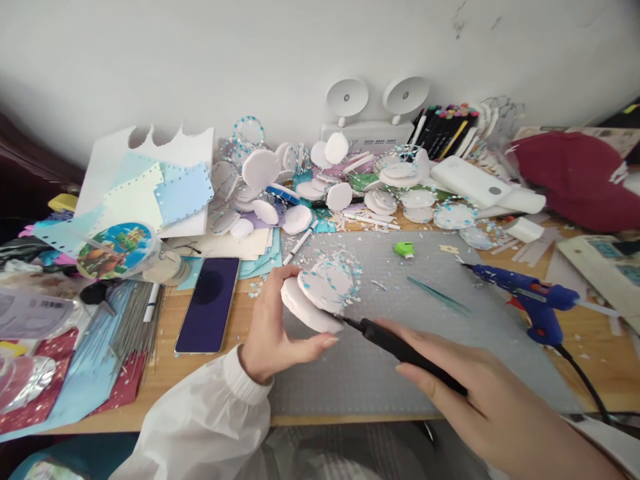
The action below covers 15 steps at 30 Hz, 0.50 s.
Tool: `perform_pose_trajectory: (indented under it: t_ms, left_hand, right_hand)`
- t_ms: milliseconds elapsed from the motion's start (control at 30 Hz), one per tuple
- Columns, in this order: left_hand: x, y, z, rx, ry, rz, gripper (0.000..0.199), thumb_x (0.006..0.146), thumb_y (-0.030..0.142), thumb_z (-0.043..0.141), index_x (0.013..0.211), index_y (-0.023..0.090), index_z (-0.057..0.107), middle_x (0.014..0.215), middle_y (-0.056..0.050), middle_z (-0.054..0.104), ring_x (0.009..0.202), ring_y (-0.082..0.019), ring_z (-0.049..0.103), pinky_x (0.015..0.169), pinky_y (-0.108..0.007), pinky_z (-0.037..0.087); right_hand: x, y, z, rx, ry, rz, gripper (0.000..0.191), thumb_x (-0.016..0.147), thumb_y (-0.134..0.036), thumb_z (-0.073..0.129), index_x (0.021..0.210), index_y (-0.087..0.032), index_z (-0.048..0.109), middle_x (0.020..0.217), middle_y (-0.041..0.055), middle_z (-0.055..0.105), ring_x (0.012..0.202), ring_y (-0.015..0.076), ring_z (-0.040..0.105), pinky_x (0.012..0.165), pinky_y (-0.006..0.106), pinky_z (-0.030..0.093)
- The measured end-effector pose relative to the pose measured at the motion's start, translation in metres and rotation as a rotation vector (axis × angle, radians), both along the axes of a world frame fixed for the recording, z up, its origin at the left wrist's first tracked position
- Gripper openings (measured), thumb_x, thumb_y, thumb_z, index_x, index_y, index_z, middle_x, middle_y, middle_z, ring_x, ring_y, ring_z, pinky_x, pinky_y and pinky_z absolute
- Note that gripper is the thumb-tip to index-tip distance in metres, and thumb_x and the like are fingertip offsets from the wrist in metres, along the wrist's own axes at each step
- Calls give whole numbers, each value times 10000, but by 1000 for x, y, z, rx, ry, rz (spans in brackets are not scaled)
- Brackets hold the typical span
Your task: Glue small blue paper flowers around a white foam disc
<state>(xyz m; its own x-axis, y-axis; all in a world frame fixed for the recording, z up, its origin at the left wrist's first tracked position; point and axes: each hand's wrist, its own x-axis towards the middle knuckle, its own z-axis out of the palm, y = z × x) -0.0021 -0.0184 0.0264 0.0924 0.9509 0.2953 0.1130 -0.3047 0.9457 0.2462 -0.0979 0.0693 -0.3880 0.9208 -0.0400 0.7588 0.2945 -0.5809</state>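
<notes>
Covering part of the surface (167,373) is a grey mat (500,360). The right hand (450,373) grasps a black tool (400,350), its tip by the white discs (327,283) that the left hand (273,330) holds in its fingers above the mat.

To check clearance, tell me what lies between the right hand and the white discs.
The head view shows the black-handled tool, held in the right hand, its thin tip pointing at the white discs.

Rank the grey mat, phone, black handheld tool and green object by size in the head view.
Largest to smallest:
1. Grey mat
2. Phone
3. Black handheld tool, partly covered by the right hand
4. Green object
</notes>
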Motion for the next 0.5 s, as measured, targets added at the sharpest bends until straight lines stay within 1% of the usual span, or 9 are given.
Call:
perform_pose_trajectory:
  t_ms: [100,167,233,300,433,500]
  left_hand:
    - [-4,0,-6,68,170,-29,766,517,479,837,1149,146,562,1076,-124,627,999,-321,590,904,-431,413]
    - [-5,-1,-9,86,177,-47,746,587,522,788,1184,144,547,1131,-147,623,1044,-334,591,929,-451,417]
    - [-4,-3,-10,64,125,-79,721,639,537,752,1211,150,545,1167,-155,626,1077,-335,593,951,-448,424]
    - [-3,-4,-10,6,51,-114,708,671,539,732,1233,153,543,1193,-156,630,1097,-331,594,968,-436,429]
    - [0,-6,-4,-143,-79,-179,743,679,547,726,1256,123,531,1219,-173,631,1127,-340,590,981,-427,445]
    - [0,-6,-2,-179,-122,-197,733,676,543,731,1244,119,543,1213,-170,640,1119,-337,602,956,-411,471]
  right_hand:
    - [1,-1,-1,12,-23,8,442,963,-285,412,1403,-325,391,1297,14,612,1135,190,624,916,322,552]
    - [1,-1,-2,4,-34,11,441,965,-291,408,1404,-327,385,1301,15,609,1132,190,626,925,334,548]
    - [1,0,-2,-9,-41,11,445,966,-302,409,1407,-346,371,1312,1,600,1145,186,617,938,347,541]
    - [2,1,-3,-14,-42,15,452,964,-309,414,1409,-363,357,1326,-13,589,1169,178,601,951,351,534]
    - [4,3,-5,-14,-36,29,463,959,-306,426,1412,-362,354,1348,-15,570,1197,171,579,970,343,520]
    - [6,4,-6,-15,-33,36,463,957,-305,430,1410,-363,358,1348,-16,570,1201,170,576,971,338,518]
